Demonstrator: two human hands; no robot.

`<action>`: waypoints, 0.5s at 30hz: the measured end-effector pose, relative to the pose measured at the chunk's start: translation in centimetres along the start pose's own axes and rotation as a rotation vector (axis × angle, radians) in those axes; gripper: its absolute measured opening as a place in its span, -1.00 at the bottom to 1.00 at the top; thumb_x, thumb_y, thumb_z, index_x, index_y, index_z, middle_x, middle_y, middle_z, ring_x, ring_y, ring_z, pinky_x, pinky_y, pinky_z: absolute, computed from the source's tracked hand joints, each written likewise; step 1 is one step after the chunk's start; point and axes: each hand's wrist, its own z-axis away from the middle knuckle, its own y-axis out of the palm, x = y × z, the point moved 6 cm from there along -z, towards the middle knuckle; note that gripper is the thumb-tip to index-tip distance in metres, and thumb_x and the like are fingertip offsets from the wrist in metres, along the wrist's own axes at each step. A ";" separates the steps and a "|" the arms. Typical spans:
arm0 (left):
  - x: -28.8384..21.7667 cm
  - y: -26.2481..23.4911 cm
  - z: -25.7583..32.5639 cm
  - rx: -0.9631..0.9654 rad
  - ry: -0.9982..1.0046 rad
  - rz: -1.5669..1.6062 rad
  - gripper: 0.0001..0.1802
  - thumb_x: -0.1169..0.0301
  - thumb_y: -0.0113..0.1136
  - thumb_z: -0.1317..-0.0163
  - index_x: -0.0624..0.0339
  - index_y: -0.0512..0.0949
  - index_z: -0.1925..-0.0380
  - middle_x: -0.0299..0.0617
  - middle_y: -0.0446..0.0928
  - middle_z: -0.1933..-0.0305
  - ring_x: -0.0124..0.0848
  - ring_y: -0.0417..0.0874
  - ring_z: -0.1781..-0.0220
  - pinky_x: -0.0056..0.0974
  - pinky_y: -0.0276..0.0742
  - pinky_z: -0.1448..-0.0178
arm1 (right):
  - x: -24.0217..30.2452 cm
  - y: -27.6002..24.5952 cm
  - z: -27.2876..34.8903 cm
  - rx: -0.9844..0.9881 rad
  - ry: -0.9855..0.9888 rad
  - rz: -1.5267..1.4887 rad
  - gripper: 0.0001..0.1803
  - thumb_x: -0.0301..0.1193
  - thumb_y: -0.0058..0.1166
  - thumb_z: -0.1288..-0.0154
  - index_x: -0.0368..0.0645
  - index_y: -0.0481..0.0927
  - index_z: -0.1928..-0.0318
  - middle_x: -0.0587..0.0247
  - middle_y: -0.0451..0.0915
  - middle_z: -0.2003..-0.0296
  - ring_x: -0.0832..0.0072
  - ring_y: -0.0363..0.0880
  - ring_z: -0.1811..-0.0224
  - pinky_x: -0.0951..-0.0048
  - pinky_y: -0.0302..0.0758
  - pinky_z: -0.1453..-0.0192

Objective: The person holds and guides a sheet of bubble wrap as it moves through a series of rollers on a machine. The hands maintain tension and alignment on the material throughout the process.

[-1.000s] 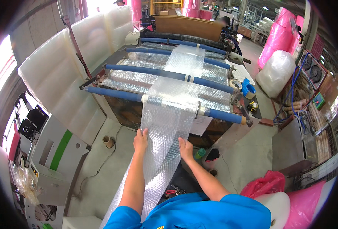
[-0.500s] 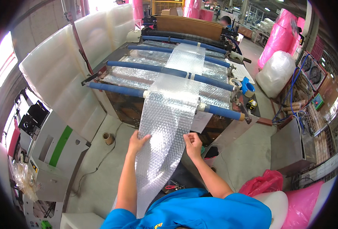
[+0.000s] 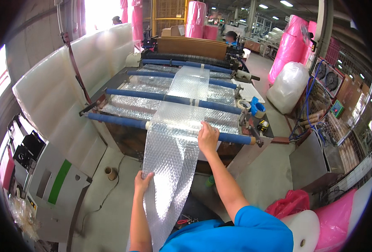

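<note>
A long strip of clear bubble wrap [image 3: 169, 157] runs over the blue rollers of a machine and hangs down toward me. My left hand [image 3: 142, 182] pinches its left edge below the front roller, thumb on top and the other fingers partly hidden. Higher up, my right hand [image 3: 208, 137] is at the strip's right edge by the front blue roller [image 3: 232, 138], fingers curled against the film. White collars sit on that roller; the left collar [image 3: 148, 124] shows beside the strip's edge. The second blue roller [image 3: 131, 94] lies just behind, under the strip.
Tape rolls [image 3: 258, 110] and a tape measure [image 3: 262, 125] lie on the machine's right side. White wrapped foam [image 3: 47, 88] stands at left, above a grey cabinet [image 3: 53, 191]. A cardboard tube [image 3: 110, 172] and a cable are on the floor. Pink rolls [image 3: 288, 46] stand at right. A person [image 3: 231, 38] is behind the machine.
My right hand has moved up along the strip's right edge to the front roller. My left hand still holds the left edge, and the view has shifted slightly.
</note>
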 end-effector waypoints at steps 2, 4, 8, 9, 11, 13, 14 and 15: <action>-0.1 0.1 0.2 0.002 0.001 0.020 -0.55 0.15 0.28 0.11 0.29 0.44 0.35 -0.18 0.51 0.50 -0.46 0.47 0.48 -0.36 0.38 0.36 | 0.3 -0.2 0.1 -0.070 -0.040 -0.031 -0.73 -0.45 -0.16 -0.10 -0.14 0.45 0.15 0.19 0.48 0.16 0.31 0.40 0.09 0.19 0.09 -0.09; -0.1 0.2 0.0 0.008 -0.008 0.022 -0.54 0.14 0.28 0.10 0.29 0.44 0.34 -0.18 0.51 0.49 -0.46 0.47 0.48 -0.36 0.38 0.36 | 0.6 -0.4 0.1 -0.085 -0.038 -0.069 -0.74 -0.47 -0.16 -0.09 -0.13 0.46 0.17 0.20 0.48 0.18 0.32 0.40 0.10 0.21 0.10 -0.07; -0.4 0.1 0.6 0.003 -0.104 -0.018 -0.53 0.14 0.27 0.09 0.30 0.44 0.32 -0.16 0.51 0.48 -0.44 0.48 0.47 -0.34 0.39 0.34 | 0.6 -0.8 0.0 -0.094 0.014 -0.058 -0.77 -0.45 -0.15 -0.10 -0.12 0.46 0.19 0.23 0.50 0.23 0.34 0.41 0.12 0.25 0.11 -0.04; -0.2 0.3 0.5 0.008 -0.102 -0.010 -0.53 0.14 0.27 0.09 0.30 0.44 0.32 -0.16 0.52 0.48 -0.43 0.48 0.46 -0.34 0.39 0.34 | 0.3 -0.7 0.0 -0.095 0.028 -0.083 -0.78 -0.45 -0.14 -0.09 -0.12 0.46 0.21 0.23 0.51 0.25 0.33 0.41 0.13 0.26 0.12 -0.03; 0.1 0.4 0.4 0.018 -0.096 0.005 -0.52 0.14 0.27 0.09 0.31 0.44 0.31 -0.15 0.52 0.47 -0.42 0.49 0.46 -0.33 0.39 0.32 | -0.3 -0.6 -0.2 -0.098 0.056 -0.133 -0.80 -0.43 -0.13 -0.09 -0.12 0.46 0.24 0.24 0.52 0.28 0.33 0.42 0.16 0.29 0.14 0.00; -0.4 0.3 0.6 -0.032 -0.048 -0.014 -0.53 0.15 0.27 0.08 0.31 0.44 0.31 -0.15 0.52 0.46 -0.41 0.50 0.44 -0.33 0.40 0.31 | -0.1 -0.7 -0.3 -0.075 0.059 -0.105 -0.82 -0.45 -0.11 -0.07 -0.11 0.44 0.26 0.23 0.51 0.35 0.32 0.43 0.22 0.30 0.15 0.05; -0.7 0.1 0.7 -0.059 -0.026 -0.028 -0.53 0.15 0.27 0.08 0.31 0.44 0.31 -0.14 0.52 0.45 -0.41 0.50 0.44 -0.33 0.40 0.31 | 0.2 -0.8 -0.3 -0.062 0.063 -0.095 -0.83 -0.45 -0.11 -0.06 -0.11 0.43 0.27 0.22 0.51 0.38 0.32 0.43 0.24 0.30 0.16 0.07; -0.5 0.2 0.7 -0.041 -0.048 -0.008 -0.54 0.15 0.26 0.08 0.31 0.44 0.31 -0.14 0.52 0.45 -0.41 0.50 0.43 -0.33 0.40 0.31 | 0.4 -1.0 -0.3 -0.078 0.062 -0.103 -0.83 -0.46 -0.10 -0.05 -0.11 0.41 0.27 0.22 0.50 0.41 0.31 0.43 0.27 0.30 0.16 0.09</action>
